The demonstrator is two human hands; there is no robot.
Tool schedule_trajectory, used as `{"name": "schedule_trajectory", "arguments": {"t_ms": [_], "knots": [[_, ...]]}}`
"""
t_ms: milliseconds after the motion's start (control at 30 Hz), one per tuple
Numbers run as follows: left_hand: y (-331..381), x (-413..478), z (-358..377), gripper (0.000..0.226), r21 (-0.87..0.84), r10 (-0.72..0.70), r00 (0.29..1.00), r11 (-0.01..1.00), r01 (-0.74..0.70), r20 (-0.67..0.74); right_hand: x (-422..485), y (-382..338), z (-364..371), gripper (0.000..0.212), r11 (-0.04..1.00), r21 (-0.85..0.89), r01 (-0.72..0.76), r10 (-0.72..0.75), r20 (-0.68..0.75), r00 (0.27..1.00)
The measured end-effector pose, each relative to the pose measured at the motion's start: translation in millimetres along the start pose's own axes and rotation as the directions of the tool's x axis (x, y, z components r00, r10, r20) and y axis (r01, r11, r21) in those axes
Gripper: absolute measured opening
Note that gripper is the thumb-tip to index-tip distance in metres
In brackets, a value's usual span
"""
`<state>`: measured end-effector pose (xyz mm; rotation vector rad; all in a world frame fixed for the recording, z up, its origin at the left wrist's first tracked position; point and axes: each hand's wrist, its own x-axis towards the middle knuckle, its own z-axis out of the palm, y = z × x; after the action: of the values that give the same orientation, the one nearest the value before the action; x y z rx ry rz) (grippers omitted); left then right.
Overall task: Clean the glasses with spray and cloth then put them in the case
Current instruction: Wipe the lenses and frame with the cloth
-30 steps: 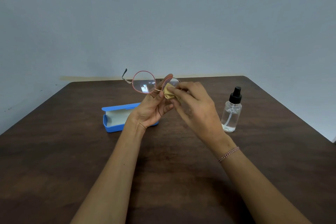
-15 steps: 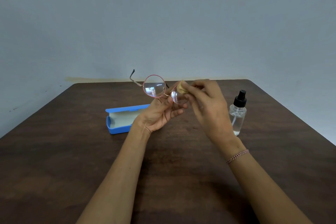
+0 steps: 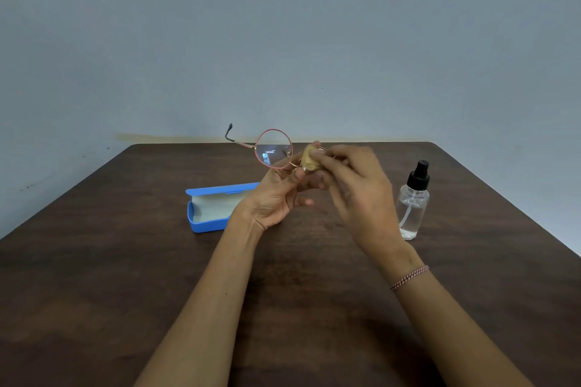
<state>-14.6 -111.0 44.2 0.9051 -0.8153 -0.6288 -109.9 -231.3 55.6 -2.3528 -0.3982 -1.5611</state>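
Round pink-rimmed glasses point(image 3: 273, 149) are held up above the table, one temple arm sticking out to the left. My left hand point(image 3: 276, 198) pinches them near the bridge from below. My right hand point(image 3: 358, 188) pinches a small tan cloth point(image 3: 309, 160) against the right lens, which is mostly hidden behind cloth and fingers. The blue case point(image 3: 209, 209) lies open on the table to the left, behind my left wrist, its pale lining showing. A clear spray bottle point(image 3: 413, 201) with a black nozzle stands upright to the right of my right hand.
The dark wooden table point(image 3: 125, 276) fills the lower view, with rounded far corners. A plain grey-blue wall point(image 3: 283, 41) stands right behind its far edge.
The cloth has shifted over the right lens as my right hand rubs it. The glasses tilted slightly in my left hand. Case and bottle have stayed put.
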Motion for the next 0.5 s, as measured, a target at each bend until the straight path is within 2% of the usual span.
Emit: {"name": "schedule_trajectory", "arguments": {"t_ms": [133, 300, 400, 500], "knots": [[1.6, 1.1, -5.5, 0.063, -0.036, 0.036, 0.999, 0.999, -0.036, -0.014, 0.0, -3.4, -1.5, 0.024, 0.999, 0.030, 0.044, -0.046, 0.053, 0.998], [2.2, 2.7, 0.9, 0.061, 0.014, 0.039, 0.999, 0.999, -0.039, -0.007, 2.0, 6.2, -5.4, 0.028, 0.996, -0.038, -0.077, 0.078, 0.026, 0.997], [1.6, 3.1, 4.1, 0.060, 0.013, 0.055, 0.998, 0.998, -0.055, -0.032, 1.6, 1.9, -1.0, 0.027, 0.999, 0.020, -0.032, 0.032, 0.019, 0.999], [3.6, 2.3, 1.6, 0.057, -0.027, 0.094, 0.994, 0.995, -0.096, -0.057, 0.8, -1.1, -0.6, 0.027, 0.997, 0.063, 0.047, -0.052, 0.077, 0.996]]}}
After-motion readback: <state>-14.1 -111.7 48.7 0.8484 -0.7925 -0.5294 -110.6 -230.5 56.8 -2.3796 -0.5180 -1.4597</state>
